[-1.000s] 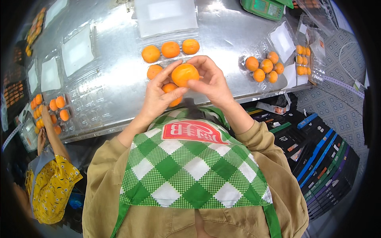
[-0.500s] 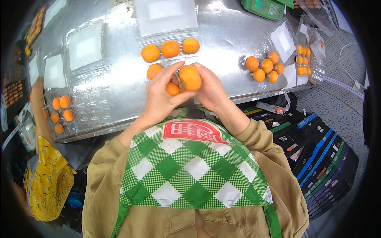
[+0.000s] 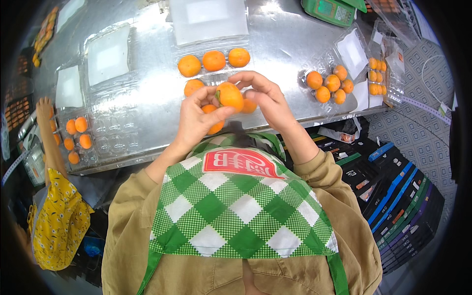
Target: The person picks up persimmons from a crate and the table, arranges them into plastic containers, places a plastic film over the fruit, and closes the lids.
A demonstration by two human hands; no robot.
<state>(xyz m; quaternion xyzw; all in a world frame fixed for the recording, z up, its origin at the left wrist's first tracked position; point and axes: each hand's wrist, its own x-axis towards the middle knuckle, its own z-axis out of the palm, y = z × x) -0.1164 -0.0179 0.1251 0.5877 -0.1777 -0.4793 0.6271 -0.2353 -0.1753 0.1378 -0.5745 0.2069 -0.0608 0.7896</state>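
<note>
My left hand (image 3: 196,115) grips an orange persimmon (image 3: 230,96) between thumb and fingers, its green calyx turned toward the left. Beside it on the right, my right hand (image 3: 268,101) has its thumb and fingers apart, curved around the fruit's far right side; whether a fingertip touches it I cannot tell. Below and beyond my hands lies a clear plastic tray (image 3: 216,77) with a row of three persimmons (image 3: 214,60) at its far side. More persimmons sit in its nearer cells, partly covered by my hands. The tray's lid (image 3: 211,39), with a white sheet, is folded back.
Several persimmons fill another clear tray (image 3: 307,93) to the right, and a packed one stands beyond it. A green scale (image 3: 328,11) is at the back right. Left, a co-worker's hand (image 3: 44,109) is near another tray. Stacked black crates (image 3: 393,206) stand lower right.
My right hand has come away from the persimmon to the right and its fingers have spread. The fruit has shifted slightly left in my left hand. The co-worker's hand has moved slightly.
</note>
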